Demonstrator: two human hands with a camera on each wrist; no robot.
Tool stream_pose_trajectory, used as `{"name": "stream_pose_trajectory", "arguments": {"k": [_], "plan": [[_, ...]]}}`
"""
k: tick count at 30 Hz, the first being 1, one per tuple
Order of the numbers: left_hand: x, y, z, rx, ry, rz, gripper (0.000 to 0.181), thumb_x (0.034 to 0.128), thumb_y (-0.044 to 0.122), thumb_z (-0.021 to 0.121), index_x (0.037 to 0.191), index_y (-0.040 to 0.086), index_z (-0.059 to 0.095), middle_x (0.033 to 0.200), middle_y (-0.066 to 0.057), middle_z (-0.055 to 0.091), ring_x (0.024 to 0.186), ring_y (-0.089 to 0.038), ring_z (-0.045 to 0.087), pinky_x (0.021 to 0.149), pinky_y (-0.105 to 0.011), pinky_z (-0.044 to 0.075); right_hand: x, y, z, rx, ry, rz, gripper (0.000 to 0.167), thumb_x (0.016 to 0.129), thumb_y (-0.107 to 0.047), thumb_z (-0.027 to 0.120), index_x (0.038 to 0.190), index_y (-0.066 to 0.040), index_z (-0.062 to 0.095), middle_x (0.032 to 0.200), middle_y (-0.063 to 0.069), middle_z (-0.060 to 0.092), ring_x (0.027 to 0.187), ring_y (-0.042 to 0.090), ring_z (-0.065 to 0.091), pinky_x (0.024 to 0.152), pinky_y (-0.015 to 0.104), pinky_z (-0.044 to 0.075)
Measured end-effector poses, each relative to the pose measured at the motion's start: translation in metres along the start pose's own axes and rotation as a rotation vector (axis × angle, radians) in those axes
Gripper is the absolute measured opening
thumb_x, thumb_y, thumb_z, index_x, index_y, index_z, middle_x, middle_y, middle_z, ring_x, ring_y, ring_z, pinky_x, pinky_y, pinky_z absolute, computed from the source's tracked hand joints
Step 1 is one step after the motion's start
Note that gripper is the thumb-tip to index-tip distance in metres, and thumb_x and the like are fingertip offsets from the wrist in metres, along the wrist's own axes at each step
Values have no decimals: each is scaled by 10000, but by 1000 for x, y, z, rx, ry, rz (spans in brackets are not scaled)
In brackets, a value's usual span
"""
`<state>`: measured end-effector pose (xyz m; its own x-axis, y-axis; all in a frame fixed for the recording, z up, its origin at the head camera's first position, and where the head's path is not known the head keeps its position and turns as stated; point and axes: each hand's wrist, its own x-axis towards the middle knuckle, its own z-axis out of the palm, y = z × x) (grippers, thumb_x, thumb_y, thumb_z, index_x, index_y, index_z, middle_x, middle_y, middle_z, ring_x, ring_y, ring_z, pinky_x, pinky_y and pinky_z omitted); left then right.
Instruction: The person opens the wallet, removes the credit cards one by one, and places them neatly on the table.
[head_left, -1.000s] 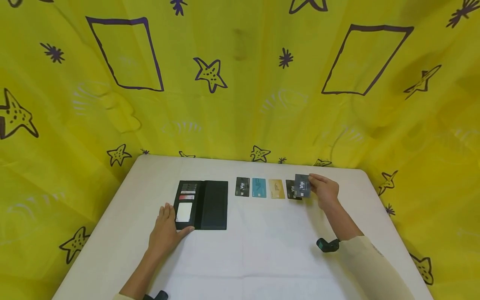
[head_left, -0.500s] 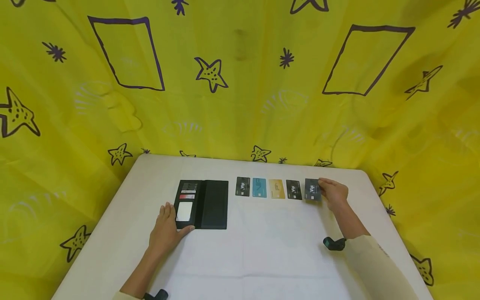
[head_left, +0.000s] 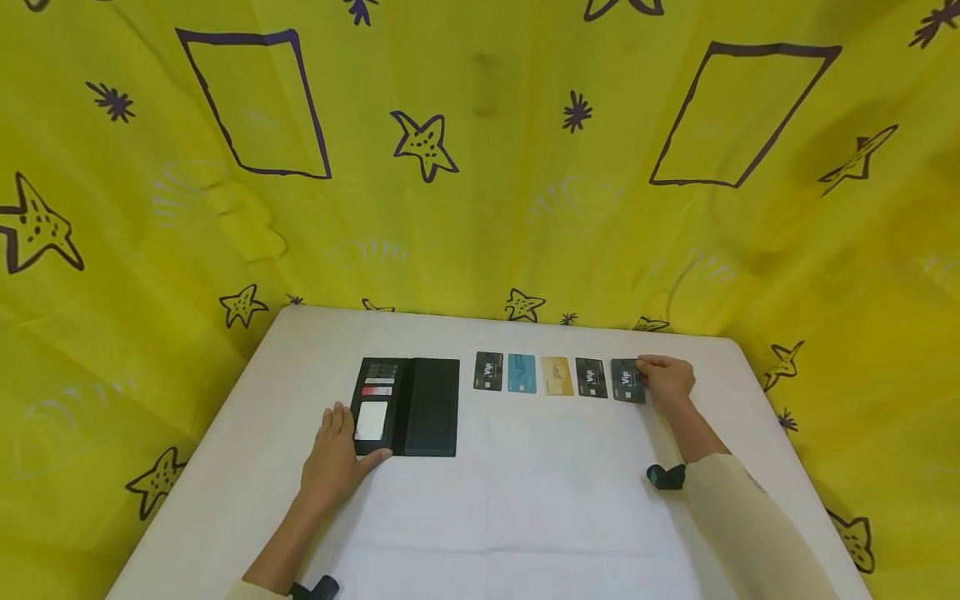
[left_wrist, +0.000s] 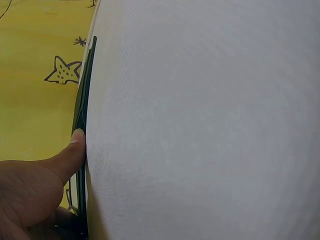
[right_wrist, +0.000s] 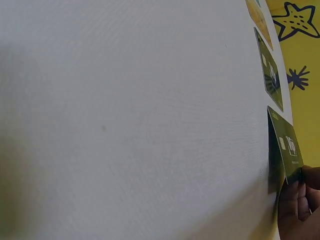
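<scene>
An open black wallet (head_left: 431, 408) lies on the white table, with cards and a white panel in its left half. My left hand (head_left: 330, 454) rests against its lower left corner, fingers along the left side and thumb at the near edge (left_wrist: 78, 135). At the right end of a row of cards, my right hand (head_left: 667, 385) pinches a dark "Vip" card (head_left: 627, 381) by its right side. In the right wrist view this card (right_wrist: 285, 142) is tilted, its held side raised off the cloth over a shadow.
Left of the held card lie another dark card (head_left: 592, 378), a gold card (head_left: 557, 376), a blue card (head_left: 522, 373) and a dark card (head_left: 488, 371), spaced apart. A yellow curtain (head_left: 480, 225) with drawn starfish hangs behind the white table (head_left: 480, 517).
My right hand has carried the dark card rightward, off the overlapped neighbouring card, and lowered it to the row's right end. The left hand and wallet have stayed in place.
</scene>
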<state>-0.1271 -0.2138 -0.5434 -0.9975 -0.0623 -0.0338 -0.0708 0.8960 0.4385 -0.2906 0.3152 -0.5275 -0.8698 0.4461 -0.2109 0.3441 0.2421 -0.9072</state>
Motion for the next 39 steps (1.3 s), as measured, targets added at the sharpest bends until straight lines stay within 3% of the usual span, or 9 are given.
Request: {"name": "stream_pose_trajectory", "arguments": {"k": [3, 8, 12, 19, 24, 32, 39], "plan": [[-1, 0, -1, -1, 1, -2, 1071, 887, 392, 851, 1531, -229, 261, 1641, -393, 168, 1535, -552, 128, 1143, -686, 317, 3, 2, 4, -83, 12, -24, 291, 1011, -84, 700, 1239, 95, 721, 1225, 226, 688, 867, 151, 617, 640, 192, 501], [-1, 0, -1, 2, 3, 0, 1068, 888, 394, 850, 1530, -228, 265, 1640, -394, 172, 1532, -555, 138, 1135, -691, 326, 4, 2, 11, -145, 34, -53, 277, 1021, -74, 669, 1234, 97, 720, 1312, 260, 668, 1150, 308, 587, 871, 357, 524], [0, 1, -1, 0, 2, -6, 1069, 891, 395, 848, 1535, -224, 260, 1644, -390, 169, 1535, -552, 133, 1127, -696, 336, 1, 0, 13, -154, 39, -82, 292, 1025, -68, 652, 1251, 109, 704, 1321, 279, 659, 1206, 352, 577, 977, 446, 508], [0, 2, -1, 2, 3, -4, 1067, 888, 392, 850, 1531, -227, 264, 1641, -391, 174, 1534, -552, 135, 1125, -699, 336, -3, 1, 12, -199, 74, -157, 282, 1028, -85, 639, 1213, 113, 717, 1244, 291, 692, 1180, 396, 618, 977, 473, 509], [0, 2, -1, 4, 0, -3, 1068, 888, 396, 848, 1529, -229, 266, 1637, -395, 176, 1532, -556, 139, 1131, -695, 329, -3, 3, 13, -210, 93, -165, 283, 1017, -90, 646, 1194, 117, 724, 1215, 290, 706, 1165, 413, 631, 974, 491, 509], [1, 2, -2, 3, 8, -2, 1070, 886, 405, 850, 1533, -222, 271, 1639, -392, 180, 1531, -554, 144, 1094, -714, 369, -11, -7, 20, -222, 118, -234, 287, 1016, -136, 674, 1164, 106, 724, 1099, 277, 725, 990, 364, 655, 791, 386, 497], [1, 0, -2, 2, -10, -3, 1072, 890, 411, 845, 1533, -223, 267, 1644, -391, 168, 1535, -553, 133, 1097, -714, 366, -29, -20, 49, -246, 54, -346, 227, 1008, -152, 715, 1093, 55, 755, 960, 198, 733, 848, 311, 662, 648, 303, 473]]}}
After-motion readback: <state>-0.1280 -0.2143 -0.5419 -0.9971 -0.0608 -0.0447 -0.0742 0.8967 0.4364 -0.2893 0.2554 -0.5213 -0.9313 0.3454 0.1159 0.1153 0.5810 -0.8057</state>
